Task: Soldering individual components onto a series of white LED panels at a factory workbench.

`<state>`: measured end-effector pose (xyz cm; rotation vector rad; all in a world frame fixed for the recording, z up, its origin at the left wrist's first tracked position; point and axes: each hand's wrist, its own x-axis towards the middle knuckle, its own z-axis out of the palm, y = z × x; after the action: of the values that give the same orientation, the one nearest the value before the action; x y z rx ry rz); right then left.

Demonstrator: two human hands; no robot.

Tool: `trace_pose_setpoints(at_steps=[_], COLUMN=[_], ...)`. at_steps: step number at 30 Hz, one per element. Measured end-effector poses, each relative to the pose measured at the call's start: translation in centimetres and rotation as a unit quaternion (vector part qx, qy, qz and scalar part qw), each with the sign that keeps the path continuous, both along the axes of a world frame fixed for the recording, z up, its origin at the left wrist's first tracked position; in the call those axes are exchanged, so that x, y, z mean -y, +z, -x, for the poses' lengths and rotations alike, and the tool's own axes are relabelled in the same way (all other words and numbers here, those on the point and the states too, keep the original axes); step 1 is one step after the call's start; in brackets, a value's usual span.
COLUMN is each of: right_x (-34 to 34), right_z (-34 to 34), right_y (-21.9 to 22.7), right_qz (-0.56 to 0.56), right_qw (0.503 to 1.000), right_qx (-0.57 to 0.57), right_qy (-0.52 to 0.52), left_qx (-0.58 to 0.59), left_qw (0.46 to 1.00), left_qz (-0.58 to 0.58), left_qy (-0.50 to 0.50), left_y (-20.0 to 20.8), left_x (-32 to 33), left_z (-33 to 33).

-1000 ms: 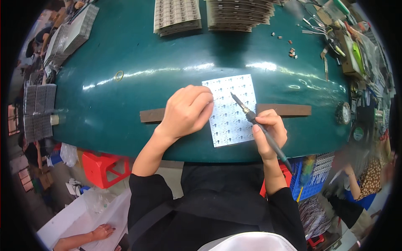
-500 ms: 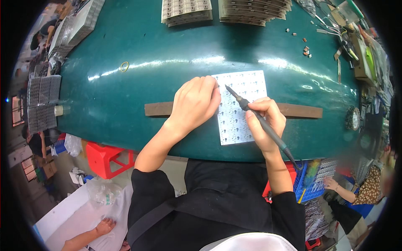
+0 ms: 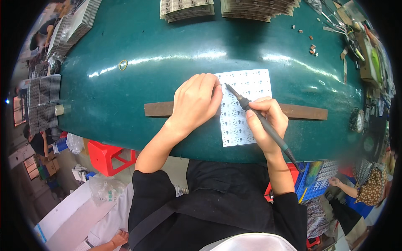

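Observation:
A white circuit board panel [image 3: 232,133] with rows of dark printed marks lies across a brown bar [image 3: 303,111] on the green table. In my right hand [image 3: 270,123] is a soldering iron [image 3: 273,134], held like a pen. Its dark tip points up and left, over the panel's upper left part; whether it touches the board I cannot tell. My left hand [image 3: 196,99] is closed in a pinch at the panel's left edge, close to the iron's tip. Whatever sits between those fingertips is hidden or too small to make out.
Two stacks of panels, one left [image 3: 187,7] and one right [image 3: 255,9], stand at the far edge. Small parts [image 3: 313,50] and cables [image 3: 341,29] lie at the right. A yellow ring [image 3: 123,65] is at the left. Co-workers' hands [image 3: 119,238] show beyond the table's near side.
The panel appears slightly farther right in view, while the iron's tip stays near its upper left part. Both my hands keep their grips. A co-worker's hand at lower left has moved down.

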<state>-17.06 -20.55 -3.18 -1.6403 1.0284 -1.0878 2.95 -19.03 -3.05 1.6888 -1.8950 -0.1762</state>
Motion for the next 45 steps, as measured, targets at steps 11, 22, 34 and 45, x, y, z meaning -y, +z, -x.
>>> trace_pose_setpoints(at_steps=[11, 22, 34, 45], right_x=[0.0, -0.7, -1.2, -1.3], right_z=[0.1, 0.7, 1.0, 0.8], right_y=[0.0, -0.5, -1.1, -0.8], right_qz=[0.003, 0.032, 0.082, 0.070], right_qw=[1.000, 0.999, 0.996, 0.997], right_qx=[0.003, 0.021, 0.043, 0.016], right_qy=[0.000, 0.000, 0.012, 0.008], left_qx=[-0.004, -0.011, -0.012, 0.002], left_qw=[1.000, 0.999, 0.999, 1.000], left_qz=[0.019, 0.028, 0.012, 0.007], left_qy=[-0.014, -0.031, -0.040, -0.027], left_y=[-0.2, -0.4, -0.2, -0.7], left_x=[0.2, 0.4, -0.5, -0.7], left_z=[0.1, 0.2, 0.9, 1.2])
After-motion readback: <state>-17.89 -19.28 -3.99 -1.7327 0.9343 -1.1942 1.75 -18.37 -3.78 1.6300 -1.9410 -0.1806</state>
